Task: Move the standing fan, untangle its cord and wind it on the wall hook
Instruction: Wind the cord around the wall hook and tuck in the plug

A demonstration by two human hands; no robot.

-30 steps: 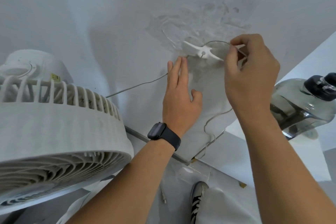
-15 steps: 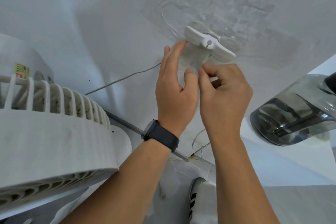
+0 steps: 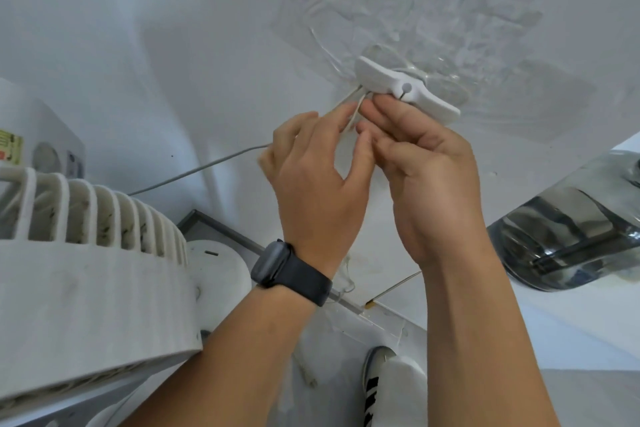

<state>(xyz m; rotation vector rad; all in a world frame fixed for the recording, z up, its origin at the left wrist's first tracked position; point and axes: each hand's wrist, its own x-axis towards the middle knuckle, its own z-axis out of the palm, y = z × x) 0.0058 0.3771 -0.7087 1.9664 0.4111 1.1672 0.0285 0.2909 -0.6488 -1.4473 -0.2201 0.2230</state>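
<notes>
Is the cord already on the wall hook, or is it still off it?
On it, at least partly: the cord runs up behind the wall hook, with both hands at it. How many turns cannot be told.

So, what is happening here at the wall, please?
A person is winding the thin white cord of a standing fan onto a white wall hook. Both hands are raised just below the hook: the left hand, with a dark watch on its wrist, and the right hand pinch the cord close together. The cord runs from the fan, at the left, up to the hands. How many turns sit on the hook cannot be told.
</notes>
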